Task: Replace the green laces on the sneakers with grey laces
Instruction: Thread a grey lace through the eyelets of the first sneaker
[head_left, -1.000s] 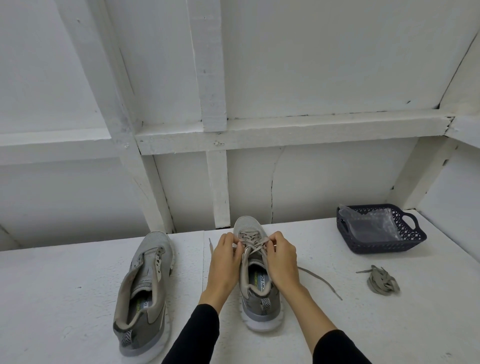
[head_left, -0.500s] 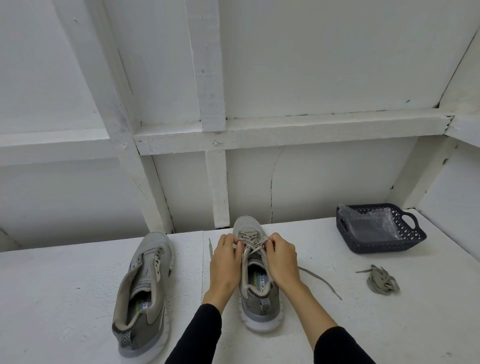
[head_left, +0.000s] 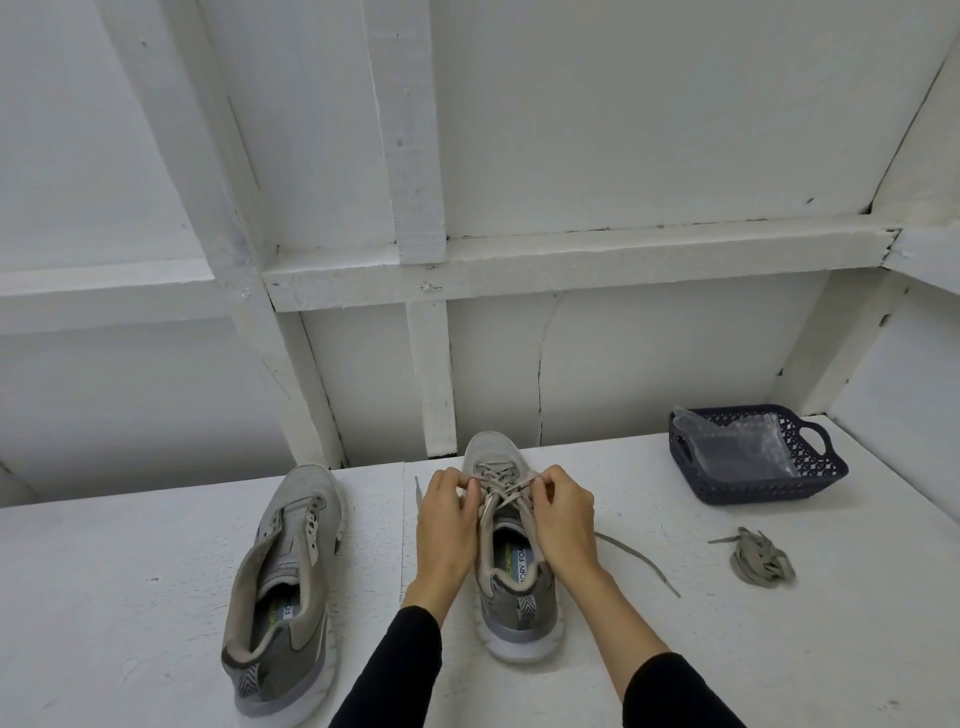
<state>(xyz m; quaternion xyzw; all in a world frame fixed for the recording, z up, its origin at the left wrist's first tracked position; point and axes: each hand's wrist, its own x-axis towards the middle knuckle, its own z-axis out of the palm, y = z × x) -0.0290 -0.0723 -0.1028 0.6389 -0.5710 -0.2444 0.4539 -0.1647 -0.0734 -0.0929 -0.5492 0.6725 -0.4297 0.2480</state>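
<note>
- Centre of the frame: the grey mesh sneaker stands on the white worktop. The left hand and right hand each pinch its flat grey lace.
- The lace looks soft, light and limp; it is best gripped near the eyelets or the tip.
- Lower left: the unlaced second sneaker.

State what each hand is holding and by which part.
Both the left hand and right hand pinch the lace where it crosses the middle sneaker, at the upper eyelets on each side.

Black long sleeves on both forearms (pushed back from wrists); hands bare.
</note>
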